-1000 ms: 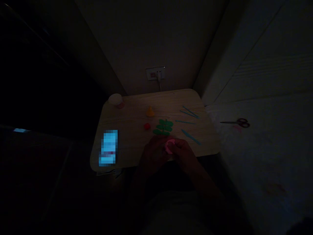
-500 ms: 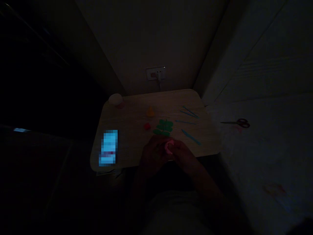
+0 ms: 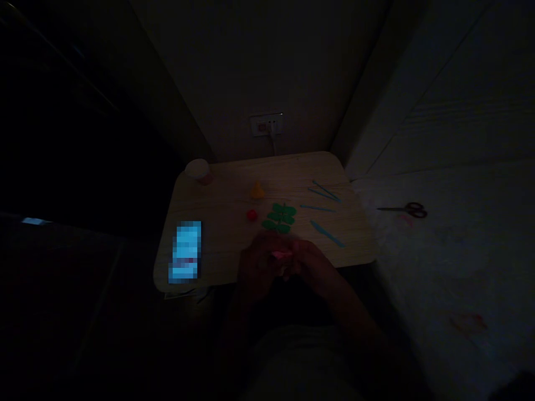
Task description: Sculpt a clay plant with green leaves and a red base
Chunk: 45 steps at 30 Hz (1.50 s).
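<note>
Both left hand [image 3: 258, 266] and right hand [image 3: 316, 268] pinch a pink piece [image 3: 282, 254].
Small, narrow from where I stand, its outline dim.

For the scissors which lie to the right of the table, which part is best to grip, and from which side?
Probably the handle loops, coming from above and the right. The scissors lie with loops on the right and narrow blades pointing left toward the table, so this keeps the grip away from the tips.
</note>
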Each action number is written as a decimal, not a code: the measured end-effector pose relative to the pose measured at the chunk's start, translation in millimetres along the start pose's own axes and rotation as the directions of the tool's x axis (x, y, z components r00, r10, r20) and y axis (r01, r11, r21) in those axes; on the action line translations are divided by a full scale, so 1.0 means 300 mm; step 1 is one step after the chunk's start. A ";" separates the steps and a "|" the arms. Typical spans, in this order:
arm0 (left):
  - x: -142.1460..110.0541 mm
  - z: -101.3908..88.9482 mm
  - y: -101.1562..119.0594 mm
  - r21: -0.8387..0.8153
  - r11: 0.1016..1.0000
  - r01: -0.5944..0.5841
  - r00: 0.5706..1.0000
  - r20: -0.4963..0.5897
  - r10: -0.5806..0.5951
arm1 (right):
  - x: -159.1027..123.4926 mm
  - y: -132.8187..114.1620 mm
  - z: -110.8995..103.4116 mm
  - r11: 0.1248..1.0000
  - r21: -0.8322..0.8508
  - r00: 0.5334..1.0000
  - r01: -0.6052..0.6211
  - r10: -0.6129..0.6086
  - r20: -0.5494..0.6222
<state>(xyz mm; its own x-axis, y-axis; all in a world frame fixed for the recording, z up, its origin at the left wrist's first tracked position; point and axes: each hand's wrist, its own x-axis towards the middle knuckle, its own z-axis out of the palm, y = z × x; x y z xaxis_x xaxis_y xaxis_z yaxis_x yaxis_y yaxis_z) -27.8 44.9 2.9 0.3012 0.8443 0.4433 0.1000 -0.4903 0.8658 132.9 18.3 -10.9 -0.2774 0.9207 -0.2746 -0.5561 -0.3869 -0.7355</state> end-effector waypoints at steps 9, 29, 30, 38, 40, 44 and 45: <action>-0.011 -0.020 -0.040 0.377 0.921 -0.101 0.995 0.016 0.103 | 0.000 -0.007 -0.004 0.983 -0.181 0.998 -0.022 0.012 -0.058; -0.001 -0.001 -0.009 0.370 0.913 -0.170 0.985 0.092 0.146 | -0.015 -0.049 0.007 0.953 -0.283 0.979 0.111 -0.154 -0.135; -0.001 -0.002 -0.013 0.371 0.912 -0.178 0.984 0.094 0.153 | -0.015 -0.055 0.008 0.954 -0.277 0.980 0.111 -0.151 -0.128; -0.011 0.009 -0.027 0.358 0.919 -0.168 0.985 0.086 0.147 | -0.013 -0.048 0.007 0.950 -0.254 0.962 0.181 -0.225 -0.157; -0.013 0.010 -0.026 0.342 0.926 -0.163 0.986 0.086 0.143 | -0.011 -0.041 0.005 0.950 -0.249 0.956 0.190 -0.237 -0.175; -0.012 0.007 -0.027 0.322 0.933 -0.160 0.986 0.102 0.134 | -0.004 -0.028 0.002 0.958 -0.223 0.950 0.179 -0.228 -0.215; -0.012 0.007 -0.028 0.318 0.935 -0.159 0.986 0.102 0.133 | -0.002 -0.026 0.003 0.962 -0.212 0.951 0.175 -0.221 -0.217</action>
<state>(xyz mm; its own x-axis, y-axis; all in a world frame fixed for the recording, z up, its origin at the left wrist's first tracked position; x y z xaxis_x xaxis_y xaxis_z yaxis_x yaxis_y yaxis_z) -27.8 45.6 -6.4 0.4067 0.7450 0.5287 0.3473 -0.6613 0.6648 136.7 20.8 -4.3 0.0292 0.9720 -0.2332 -0.4176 -0.2001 -0.8863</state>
